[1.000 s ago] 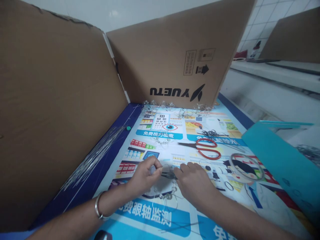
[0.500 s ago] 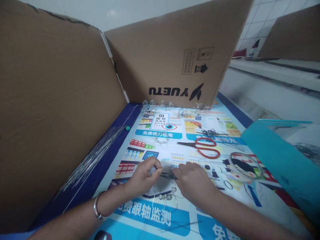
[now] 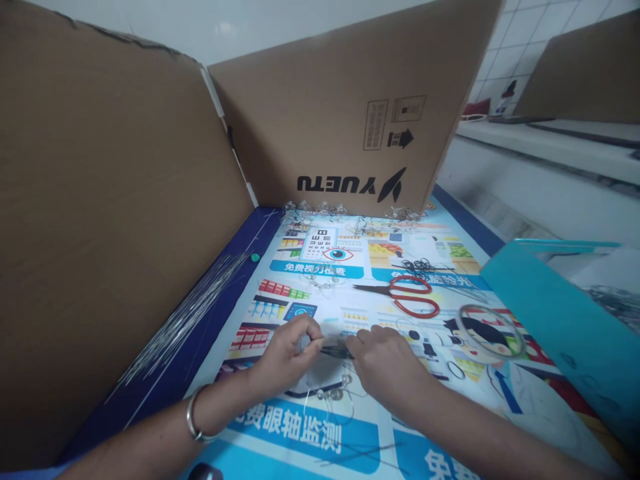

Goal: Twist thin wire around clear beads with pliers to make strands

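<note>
My left hand [image 3: 295, 347] is closed in a pinch on thin silvery wire [image 3: 307, 403], which curves down below the fingers. My right hand [image 3: 387, 363] wraps round a pair of pliers [image 3: 337, 349]; their dark jaws point left and reach the fingertips of the left hand. The handles are hidden in the palm. Just under the jaws, small round wire coils [image 3: 336, 393] show, seemingly part of the same wire piece. Where exactly the jaws bite is too small to make out.
Red-handled scissors [image 3: 413, 297] lie beyond my hands, near dark wire loops [image 3: 419, 267]. A wire coil [image 3: 493, 333] and a turquoise box [image 3: 555, 320] are at right. Straight wires [image 3: 185, 320] lie left. Cardboard panels [image 3: 340, 127] wall the back and left; wire pieces [image 3: 325, 208] line their foot.
</note>
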`<state>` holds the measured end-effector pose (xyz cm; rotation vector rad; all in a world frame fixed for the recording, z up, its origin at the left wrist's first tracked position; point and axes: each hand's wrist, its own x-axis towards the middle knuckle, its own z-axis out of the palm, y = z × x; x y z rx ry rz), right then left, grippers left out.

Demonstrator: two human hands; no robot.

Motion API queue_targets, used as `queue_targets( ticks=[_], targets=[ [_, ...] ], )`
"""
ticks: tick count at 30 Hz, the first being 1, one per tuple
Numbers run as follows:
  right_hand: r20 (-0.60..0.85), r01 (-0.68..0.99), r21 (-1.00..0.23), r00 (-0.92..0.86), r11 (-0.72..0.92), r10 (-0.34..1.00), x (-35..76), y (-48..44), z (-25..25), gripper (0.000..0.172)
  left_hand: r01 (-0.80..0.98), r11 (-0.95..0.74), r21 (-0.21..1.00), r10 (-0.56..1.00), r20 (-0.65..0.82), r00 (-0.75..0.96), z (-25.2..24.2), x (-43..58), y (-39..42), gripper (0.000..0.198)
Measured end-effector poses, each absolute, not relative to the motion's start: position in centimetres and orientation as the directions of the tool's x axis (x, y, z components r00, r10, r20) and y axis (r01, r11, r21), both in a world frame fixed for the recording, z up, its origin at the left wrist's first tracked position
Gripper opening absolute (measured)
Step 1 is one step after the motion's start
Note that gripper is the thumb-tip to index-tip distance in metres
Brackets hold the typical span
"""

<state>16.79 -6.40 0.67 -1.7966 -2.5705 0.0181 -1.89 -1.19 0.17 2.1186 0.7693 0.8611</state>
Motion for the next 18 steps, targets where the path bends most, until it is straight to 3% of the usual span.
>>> queue_targets(
  ticks=[9, 18],
  targets=[
    [-0.001, 0.946, -0.009, -0.325, 0.325, 0.946, 16.41, -6.39, 0.8, 0.017, 0.26, -0.547, 0.796, 0.75, 0.326, 0.576, -0.22, -1.85, -1.21, 0.01],
    [-0.012, 0.955, -0.016, -0.298, 0.297, 0.955, 16.24, -6.41, 1.18, 0.016, 0.26, -0.423, 0.868, 0.801, 0.225, 0.554, -0.13, -1.66, -1.05, 0.011]
  ],
)
